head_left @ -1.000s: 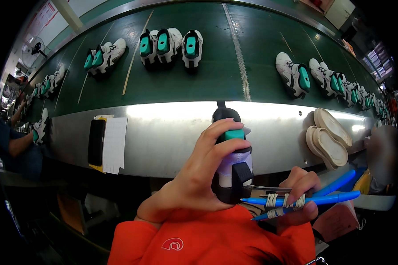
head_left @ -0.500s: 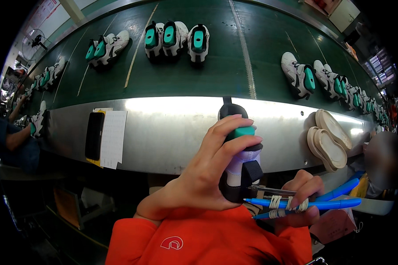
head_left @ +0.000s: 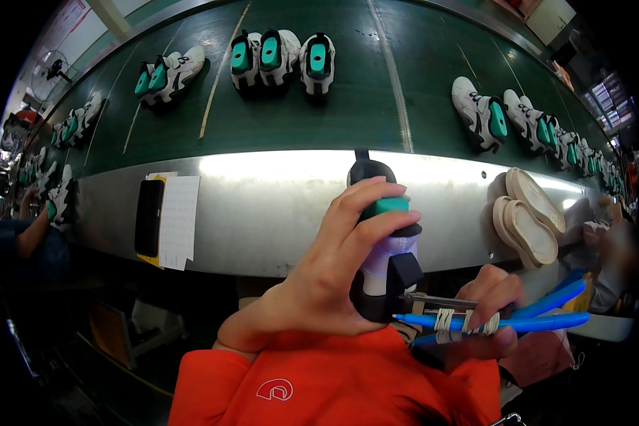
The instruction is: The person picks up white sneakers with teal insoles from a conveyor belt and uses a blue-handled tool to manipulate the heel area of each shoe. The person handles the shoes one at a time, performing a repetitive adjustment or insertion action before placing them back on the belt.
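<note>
A green conveyor belt [head_left: 277, 128] with a pale seam carries white-and-black sneakers with teal heel inserts: a trio [head_left: 270, 60] standing near the middle, a pair [head_left: 174, 78] to its left, and a long row [head_left: 539, 131] toward the right. Along its near edge runs a brushed-metal ledge [head_left: 263, 234], bearing a black smartphone [head_left: 149, 217] beside a gridded paper sheet [head_left: 178, 224] over something yellow [head_left: 151, 260], and cream shoe soles [head_left: 534, 234] at the right.
</note>
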### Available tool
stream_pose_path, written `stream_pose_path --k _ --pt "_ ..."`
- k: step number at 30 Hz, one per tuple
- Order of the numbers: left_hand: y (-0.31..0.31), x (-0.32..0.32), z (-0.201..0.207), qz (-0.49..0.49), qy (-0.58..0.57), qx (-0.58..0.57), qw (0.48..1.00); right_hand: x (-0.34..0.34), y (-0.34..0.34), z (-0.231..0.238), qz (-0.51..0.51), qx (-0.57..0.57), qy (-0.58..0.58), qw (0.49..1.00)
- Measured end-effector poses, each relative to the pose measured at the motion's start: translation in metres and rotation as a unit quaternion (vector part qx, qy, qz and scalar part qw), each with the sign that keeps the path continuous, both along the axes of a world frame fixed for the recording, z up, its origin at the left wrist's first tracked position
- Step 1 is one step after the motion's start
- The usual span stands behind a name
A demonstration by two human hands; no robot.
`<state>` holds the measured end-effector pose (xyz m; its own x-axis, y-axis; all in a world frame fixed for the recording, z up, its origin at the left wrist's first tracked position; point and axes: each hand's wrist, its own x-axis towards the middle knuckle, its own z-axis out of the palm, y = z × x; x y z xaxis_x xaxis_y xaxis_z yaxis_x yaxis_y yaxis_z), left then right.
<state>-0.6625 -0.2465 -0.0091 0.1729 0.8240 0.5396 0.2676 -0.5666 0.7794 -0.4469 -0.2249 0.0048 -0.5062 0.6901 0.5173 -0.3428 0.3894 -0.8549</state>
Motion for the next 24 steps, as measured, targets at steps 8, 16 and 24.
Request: stream_pose_path --k 8,16,24 --pt "0.027 -0.002 0.009 0.027 0.021 -0.005 0.999 -0.024 0.032 0.072 -0.013 -0.010 -0.227 0.974" --pt "0.041 -0.006 0.010 0.006 0.000 -0.016 1.000 -0.041 0.039 0.081 -0.037 0.039 -0.259 0.964" --pt "0.028 -0.014 -0.002 0.013 0.039 -0.001 0.999 -0.006 0.031 0.026 -0.229 -0.031 0.040 0.972"
